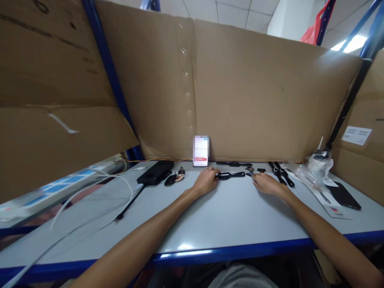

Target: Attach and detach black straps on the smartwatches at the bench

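Observation:
My left hand (207, 180) rests on the table with its fingers curled at the left end of a slim black strap-like piece (237, 175) with a slot. My right hand (265, 183) pinches at a small dark metallic piece (249, 173); its exact kind is too small to make out. Just beyond the right fingers lies another small black piece (261, 170). Behind the slotted strap, a black watch-like item (234, 164) lies flat. Two black straps (281, 174) lie side by side to the right of my right hand.
A lit phone (201, 151) leans against the cardboard wall (255, 92). At left are a black case (156, 173), keys (181, 172) with a dark fob (171, 180), white cables (90, 224) and a power strip (60, 186). Clear plastic packaging (319, 170) and a black phone (345, 196) lie right.

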### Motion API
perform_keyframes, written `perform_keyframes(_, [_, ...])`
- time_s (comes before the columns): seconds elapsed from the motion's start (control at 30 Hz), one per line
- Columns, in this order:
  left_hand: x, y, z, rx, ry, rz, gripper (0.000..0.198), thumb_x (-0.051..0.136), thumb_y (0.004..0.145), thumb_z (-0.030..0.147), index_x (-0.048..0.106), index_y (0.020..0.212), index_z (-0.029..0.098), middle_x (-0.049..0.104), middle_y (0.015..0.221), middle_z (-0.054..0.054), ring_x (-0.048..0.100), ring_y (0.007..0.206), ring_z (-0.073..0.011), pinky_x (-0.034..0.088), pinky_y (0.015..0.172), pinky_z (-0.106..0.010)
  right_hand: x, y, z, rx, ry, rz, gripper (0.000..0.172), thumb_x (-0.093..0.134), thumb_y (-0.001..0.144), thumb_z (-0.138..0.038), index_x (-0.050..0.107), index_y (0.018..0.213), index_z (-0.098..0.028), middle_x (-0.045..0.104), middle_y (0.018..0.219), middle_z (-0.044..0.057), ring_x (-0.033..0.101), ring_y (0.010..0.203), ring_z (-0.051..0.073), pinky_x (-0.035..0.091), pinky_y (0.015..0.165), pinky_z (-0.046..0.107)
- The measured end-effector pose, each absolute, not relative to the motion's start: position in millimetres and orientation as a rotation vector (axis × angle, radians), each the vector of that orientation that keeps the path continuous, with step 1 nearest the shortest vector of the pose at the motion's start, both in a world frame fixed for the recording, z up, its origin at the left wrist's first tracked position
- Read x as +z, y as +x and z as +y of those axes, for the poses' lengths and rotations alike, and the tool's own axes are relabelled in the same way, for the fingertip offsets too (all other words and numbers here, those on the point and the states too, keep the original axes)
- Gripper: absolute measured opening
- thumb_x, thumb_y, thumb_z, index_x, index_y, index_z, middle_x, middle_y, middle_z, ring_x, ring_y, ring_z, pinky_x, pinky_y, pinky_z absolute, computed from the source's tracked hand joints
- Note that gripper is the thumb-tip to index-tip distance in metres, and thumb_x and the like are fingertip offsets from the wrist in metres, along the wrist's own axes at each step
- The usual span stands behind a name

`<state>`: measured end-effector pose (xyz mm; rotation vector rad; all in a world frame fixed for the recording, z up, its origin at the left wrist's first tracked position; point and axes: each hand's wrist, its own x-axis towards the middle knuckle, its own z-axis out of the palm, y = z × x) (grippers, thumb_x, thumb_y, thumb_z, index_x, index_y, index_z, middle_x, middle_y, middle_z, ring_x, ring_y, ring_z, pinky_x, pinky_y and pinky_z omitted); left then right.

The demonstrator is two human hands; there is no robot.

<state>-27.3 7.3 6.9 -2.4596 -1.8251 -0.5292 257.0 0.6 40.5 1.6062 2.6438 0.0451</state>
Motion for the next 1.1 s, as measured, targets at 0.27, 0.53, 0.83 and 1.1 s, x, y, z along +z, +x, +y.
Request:
perform_keyframes(0.27, [11,-31,5,-0.579,-2.48,-1.777,0.04,0.055,0.086,0.013,0.067,0.124,0.017,0.07,0.11,-0.013,0.064,0.106,-0.0295,0.047,0.088,-0.035,53,260,-9,0.025,1.548,2.679,0.031,0.045,0.1,-0.028,0.074,0.096,-0.016,0.074,0.101,0.016,0.07,0.098,0.027,0.043,0.077,0.029])
perform_keyframes(0.53, [18,-20,-10,-0.704,-2.857,-1.591,0.027,0.055,0.092,0.035,0.073,0.105,0.02,0.07,0.077,-0.003,0.062,0.069,-0.0194,0.044,0.066,-0.029,25,265,17,-0.002,1.522,2.861,0.047,0.044,0.102,-0.032,0.054,0.144,-0.013,0.046,0.154,0.02,0.049,0.137,0.032,0.039,0.109,0.04])
perform_keyframes(0.83, [1,-20,-3,-0.775,-2.793,-1.373,0.032,0.059,0.087,0.021,0.074,0.115,0.021,0.067,0.112,-0.011,0.063,0.108,-0.0264,0.049,0.097,-0.039,3,271,42,-0.129,1.521,2.896,0.063,0.036,0.103,-0.047,0.041,0.155,-0.012,0.031,0.163,0.016,0.029,0.151,0.03,0.027,0.121,0.043])
perform_keyframes(1.1, [3,-19,-4,-0.753,-2.787,-1.411,0.029,0.054,0.092,0.026,0.072,0.115,0.019,0.068,0.114,-0.012,0.064,0.109,-0.0273,0.049,0.099,-0.041,6,270,42,-0.101,1.539,2.913,0.053,0.04,0.102,-0.039,0.051,0.149,-0.017,0.043,0.157,0.013,0.043,0.142,0.032,0.037,0.114,0.043])
